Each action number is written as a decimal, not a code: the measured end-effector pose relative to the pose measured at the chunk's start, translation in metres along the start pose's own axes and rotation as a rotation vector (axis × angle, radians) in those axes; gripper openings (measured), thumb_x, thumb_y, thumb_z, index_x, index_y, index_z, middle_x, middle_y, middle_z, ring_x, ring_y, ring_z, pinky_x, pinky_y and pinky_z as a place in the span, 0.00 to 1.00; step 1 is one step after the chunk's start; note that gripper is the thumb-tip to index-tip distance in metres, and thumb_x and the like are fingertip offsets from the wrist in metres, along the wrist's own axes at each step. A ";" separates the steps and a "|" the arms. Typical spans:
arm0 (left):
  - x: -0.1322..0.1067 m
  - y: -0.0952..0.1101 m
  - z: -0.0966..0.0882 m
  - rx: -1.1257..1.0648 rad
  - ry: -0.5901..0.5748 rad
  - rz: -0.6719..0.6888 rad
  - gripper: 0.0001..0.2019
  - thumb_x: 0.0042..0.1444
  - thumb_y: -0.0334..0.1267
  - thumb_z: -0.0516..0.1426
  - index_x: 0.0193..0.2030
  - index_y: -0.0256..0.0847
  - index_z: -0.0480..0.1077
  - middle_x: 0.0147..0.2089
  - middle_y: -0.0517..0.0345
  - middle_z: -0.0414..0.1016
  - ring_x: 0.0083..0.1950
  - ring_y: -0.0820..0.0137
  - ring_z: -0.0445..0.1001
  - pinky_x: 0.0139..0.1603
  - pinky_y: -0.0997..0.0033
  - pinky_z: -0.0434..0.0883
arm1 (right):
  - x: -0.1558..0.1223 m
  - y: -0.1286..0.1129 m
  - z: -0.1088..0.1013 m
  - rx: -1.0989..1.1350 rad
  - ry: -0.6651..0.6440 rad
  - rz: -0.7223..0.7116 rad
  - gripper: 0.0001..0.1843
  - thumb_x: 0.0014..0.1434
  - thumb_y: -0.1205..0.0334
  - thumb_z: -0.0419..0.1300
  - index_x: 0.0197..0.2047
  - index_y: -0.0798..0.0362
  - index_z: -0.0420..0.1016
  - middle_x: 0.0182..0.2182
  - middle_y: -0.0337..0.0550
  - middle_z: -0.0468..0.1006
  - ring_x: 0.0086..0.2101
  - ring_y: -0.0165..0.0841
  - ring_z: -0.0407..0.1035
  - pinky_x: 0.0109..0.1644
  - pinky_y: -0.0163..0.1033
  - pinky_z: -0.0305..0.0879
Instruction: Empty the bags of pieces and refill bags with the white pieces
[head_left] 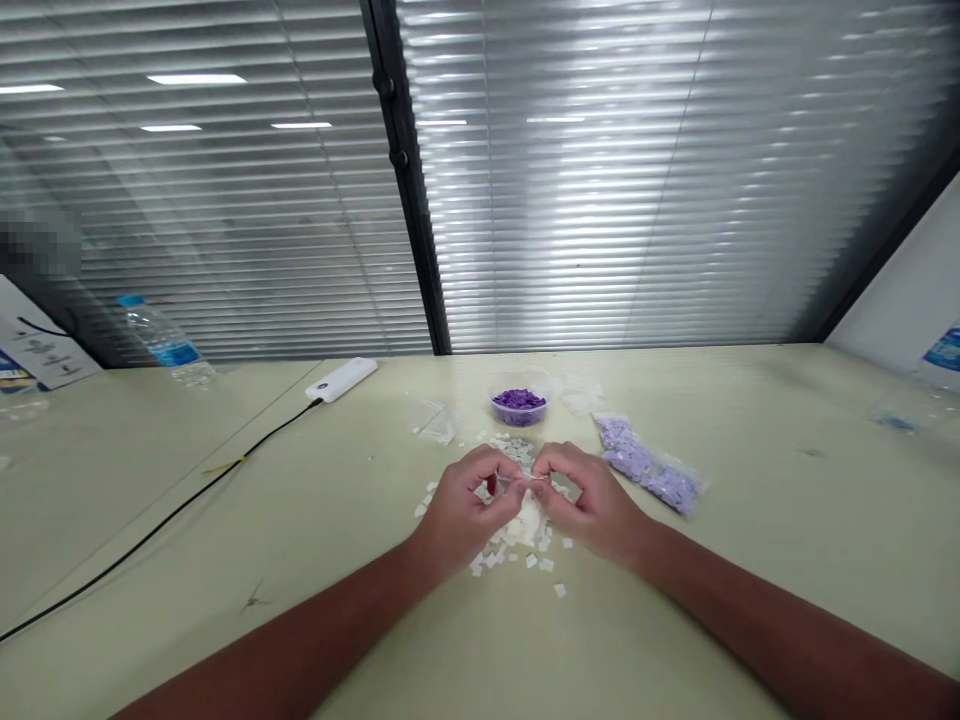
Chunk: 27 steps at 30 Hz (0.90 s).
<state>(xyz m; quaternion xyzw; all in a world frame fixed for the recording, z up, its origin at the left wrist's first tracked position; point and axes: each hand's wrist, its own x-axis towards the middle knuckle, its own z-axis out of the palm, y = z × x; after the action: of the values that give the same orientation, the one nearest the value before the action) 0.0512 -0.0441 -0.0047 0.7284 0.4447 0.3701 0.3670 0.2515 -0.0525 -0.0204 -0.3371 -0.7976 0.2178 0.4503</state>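
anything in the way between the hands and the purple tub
Nothing tall, only a low scatter of small white squares lying just beyond the left hand and right hand, short of the clear tub of purple pieces.

pinched item (521,479) between left hand (466,512) and right hand (589,503): too small to name. white square pieces (527,522): partly hidden under hands. water bottle (943,358): cut off at right edge. printed carton (36,345): cut off at left edge.

slim bare forearms (292,640) (tapering at the wrists) and equally bare hands (461,510)
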 end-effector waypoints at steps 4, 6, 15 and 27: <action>0.001 -0.001 0.001 -0.054 -0.012 -0.072 0.15 0.58 0.53 0.59 0.36 0.43 0.76 0.34 0.62 0.71 0.36 0.81 0.67 0.33 0.83 0.59 | 0.000 0.000 -0.002 0.048 0.000 0.035 0.07 0.64 0.68 0.57 0.32 0.54 0.69 0.28 0.38 0.69 0.31 0.29 0.63 0.36 0.36 0.58; 0.002 -0.001 0.000 -0.099 0.001 -0.110 0.17 0.58 0.55 0.59 0.37 0.44 0.78 0.35 0.61 0.73 0.37 0.80 0.67 0.34 0.83 0.60 | 0.000 0.002 -0.003 0.091 0.008 0.113 0.08 0.65 0.67 0.57 0.32 0.54 0.69 0.27 0.38 0.68 0.30 0.29 0.62 0.31 0.34 0.56; 0.006 -0.001 -0.001 -0.216 0.041 -0.158 0.20 0.57 0.58 0.59 0.43 0.44 0.78 0.39 0.61 0.76 0.38 0.80 0.68 0.36 0.85 0.64 | 0.003 0.020 -0.003 0.402 0.055 0.375 0.19 0.67 0.47 0.60 0.35 0.55 0.72 0.28 0.39 0.71 0.30 0.29 0.65 0.35 0.35 0.61; 0.006 -0.006 0.001 -0.244 0.022 -0.163 0.20 0.54 0.58 0.62 0.34 0.41 0.69 0.32 0.66 0.66 0.34 0.83 0.62 0.32 0.87 0.58 | 0.004 0.023 0.001 0.423 0.077 0.431 0.20 0.65 0.45 0.63 0.39 0.56 0.74 0.28 0.44 0.78 0.30 0.33 0.72 0.38 0.38 0.67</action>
<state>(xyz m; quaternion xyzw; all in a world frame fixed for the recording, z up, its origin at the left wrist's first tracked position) 0.0523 -0.0366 -0.0090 0.6358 0.4581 0.3983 0.4766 0.2573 -0.0338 -0.0337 -0.4053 -0.6270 0.4568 0.4837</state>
